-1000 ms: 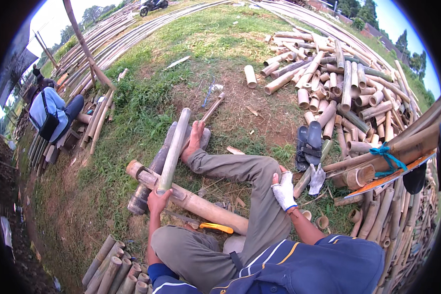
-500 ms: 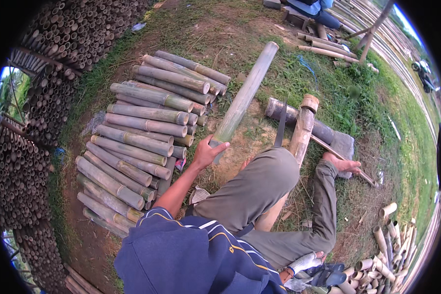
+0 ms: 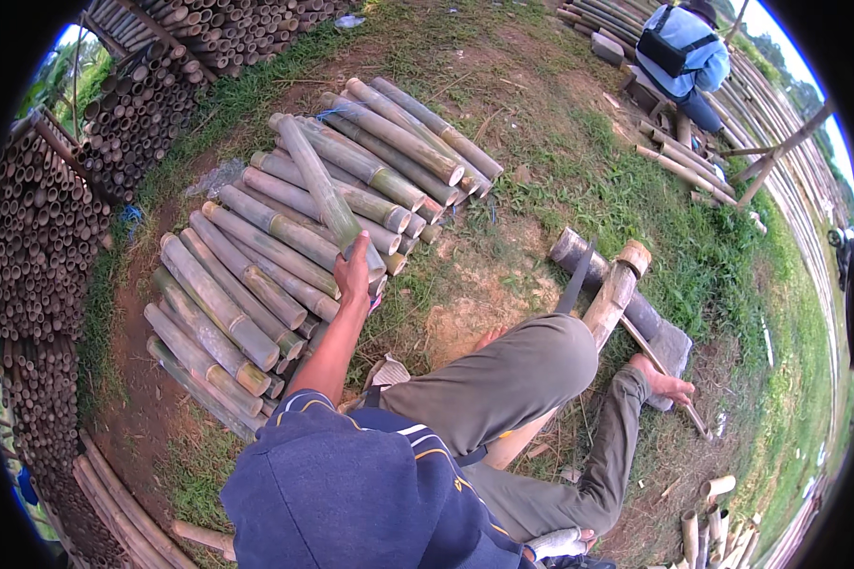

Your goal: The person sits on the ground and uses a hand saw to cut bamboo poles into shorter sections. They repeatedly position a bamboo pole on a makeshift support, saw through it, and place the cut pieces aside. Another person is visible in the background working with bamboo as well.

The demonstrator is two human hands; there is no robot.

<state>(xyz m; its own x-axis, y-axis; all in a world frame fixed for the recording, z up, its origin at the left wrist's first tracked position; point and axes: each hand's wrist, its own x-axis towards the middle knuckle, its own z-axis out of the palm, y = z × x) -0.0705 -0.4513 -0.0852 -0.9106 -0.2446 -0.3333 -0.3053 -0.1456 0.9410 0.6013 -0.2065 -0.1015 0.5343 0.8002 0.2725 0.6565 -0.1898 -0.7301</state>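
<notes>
Bamboo, a pale green cut length [image 3: 318, 185], sits gripped at its near end in the left hand [image 3: 353, 270], whose fingers are wrapped closed round it. The piece slants up and away over the stack of greenish bamboo sections [image 3: 256, 266] lying side by side on the bare earth and grass. It seems to hang just above the pile, though I cannot tell whether its far end touches. The step in hand looks like adding this length to the stack; the next move would call for lowering it in line with the others and loosening the grip once it rests.

The right hand [image 3: 565, 542] shows only as a light-gloved sliver at the lower edge, so I cannot tell how its fingers stand or whether it holds anything. The person sits with olive-trousered legs [image 3: 512, 379] stretched across a thick bamboo log [image 3: 617, 294]. Darker bamboo ends [image 3: 38, 228] are piled along the left edge, and another person in a blue shirt [image 3: 683, 47] sits at the upper right.
</notes>
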